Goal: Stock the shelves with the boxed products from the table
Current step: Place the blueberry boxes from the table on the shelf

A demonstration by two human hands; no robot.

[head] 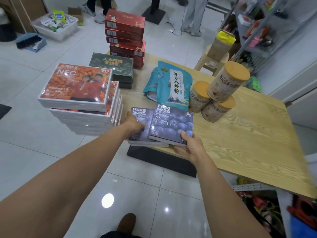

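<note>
Blue box stack [149, 143], both hands on it.
Right hand [190, 146] grips top box [171, 121]; left hand [134, 123] rests on lower box [139, 112], finger curl unclear.

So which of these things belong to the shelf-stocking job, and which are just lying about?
Job: blueberry boxes, gripped by the right hand, touched by the left hand; orange NFC boxes; green boxes; red boxes; table; shelves.
Lying about: teal pouches; round tins; floor bin; stool; brown bag.
</note>
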